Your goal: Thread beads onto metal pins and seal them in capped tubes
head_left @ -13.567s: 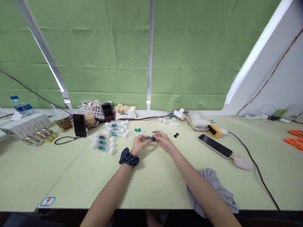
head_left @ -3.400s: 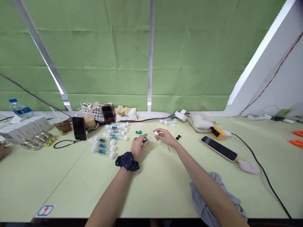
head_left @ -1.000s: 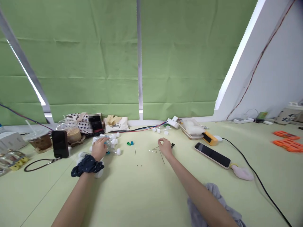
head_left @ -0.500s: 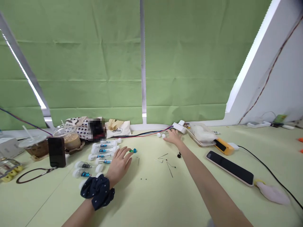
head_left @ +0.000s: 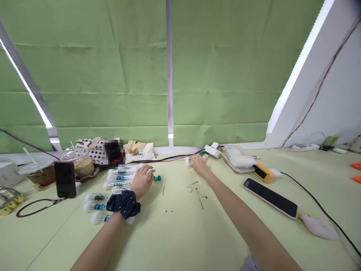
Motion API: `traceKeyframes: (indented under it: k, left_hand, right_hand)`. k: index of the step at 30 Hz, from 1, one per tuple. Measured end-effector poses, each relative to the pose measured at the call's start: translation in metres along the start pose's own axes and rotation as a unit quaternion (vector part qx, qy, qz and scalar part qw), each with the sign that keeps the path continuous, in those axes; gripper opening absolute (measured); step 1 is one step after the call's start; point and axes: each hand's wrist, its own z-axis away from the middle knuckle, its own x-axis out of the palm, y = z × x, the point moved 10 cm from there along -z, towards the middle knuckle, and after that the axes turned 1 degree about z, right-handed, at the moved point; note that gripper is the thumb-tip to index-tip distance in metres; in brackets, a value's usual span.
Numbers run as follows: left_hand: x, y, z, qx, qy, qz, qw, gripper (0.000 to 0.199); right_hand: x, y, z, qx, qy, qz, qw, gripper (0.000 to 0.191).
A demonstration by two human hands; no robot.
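My left hand point(head_left: 143, 181) has its fingers apart above the table, just right of a row of clear capped tubes point(head_left: 120, 177) with blue parts inside. Beyond its fingertips lie a green bead-like piece point(head_left: 155, 178) and a blue one point(head_left: 159, 178). At the back of the table my right hand point(head_left: 199, 166) reaches down with bent fingers on a clear tube with a white cap point(head_left: 187, 161). Its fingers cover most of that tube. Thin dark metal rods point(head_left: 200, 200) lie between my hands, with a short pin point(head_left: 163, 190) and two tiny dark dots point(head_left: 169, 211).
Several more tubes point(head_left: 94, 207) lie by my left wrist. A phone point(head_left: 65, 180) and drink cups point(head_left: 39, 175) stand at left. On the right are a plastic tray point(head_left: 239, 160), a yellow device point(head_left: 263, 173), another phone point(head_left: 270, 197) and a black cable point(head_left: 316, 201). A white power adapter point(head_left: 212, 150) sits behind my right hand.
My left hand has moved slightly up, away from me, and off the green piece. My right hand has shifted a little left over the clear tubes. The view has shifted slightly.
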Motion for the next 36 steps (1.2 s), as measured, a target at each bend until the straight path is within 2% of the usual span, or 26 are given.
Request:
traceKeyframes:
  k: [5,9,13,15,17,21,23,25,27,30,32,36]
  left_hand:
    - [0.018,-0.004,-0.012,-0.034,-0.063,0.018,0.997,0.026]
    - [0.047,0.005,-0.012,-0.046,-0.143,0.038,0.988,0.032]
    - [0.075,0.008,-0.011,-0.075,-0.201,0.037,0.976,0.029]
    - [0.081,0.007,-0.012,-0.092,-0.199,0.041,0.975,0.028]
    - [0.083,0.009,-0.012,-0.102,-0.19,0.05,0.975,0.028]
    - [0.077,0.017,-0.011,-0.104,-0.169,0.073,0.977,0.03]
    - [0.066,0.023,-0.011,-0.102,-0.146,0.096,0.979,0.029]
    - [0.047,0.031,-0.008,-0.106,-0.102,0.156,0.977,0.021]
    - [0.025,0.038,0.001,-0.118,-0.054,0.251,0.959,0.012]
    - [0.006,0.051,0.023,-0.154,-0.033,0.385,0.909,0.018]
    - [0.002,0.06,0.039,-0.183,-0.038,0.45,0.873,0.021]
    - [0.01,0.073,0.062,-0.237,-0.053,0.575,0.781,0.029]
  right_hand:
    - [0.01,-0.047,0.034,-0.088,-0.071,-0.055,0.992,0.034]
    - [0.018,-0.055,0.051,-0.097,-0.095,-0.086,0.987,0.038]
    - [0.001,-0.048,0.066,-0.091,-0.042,-0.102,0.99,0.051]
    - [-0.014,-0.04,0.077,-0.066,0.004,-0.105,0.992,0.045]
    - [-0.022,-0.031,0.089,-0.029,0.012,-0.106,0.994,0.029]
    - [-0.013,-0.023,0.111,0.041,-0.063,-0.08,0.994,0.013]
    - [-0.009,-0.022,0.116,0.069,-0.079,-0.067,0.992,0.011]
    - [-0.007,-0.021,0.118,0.09,-0.081,-0.061,0.991,0.009]
    - [-0.004,-0.022,0.12,0.103,-0.079,-0.06,0.99,0.01]
    - [-0.003,-0.023,0.123,0.112,-0.078,-0.067,0.988,0.013]
    - [-0.005,-0.023,0.126,0.119,-0.078,-0.076,0.987,0.018]
    - [-0.022,-0.024,0.128,0.106,-0.06,-0.117,0.986,0.028]
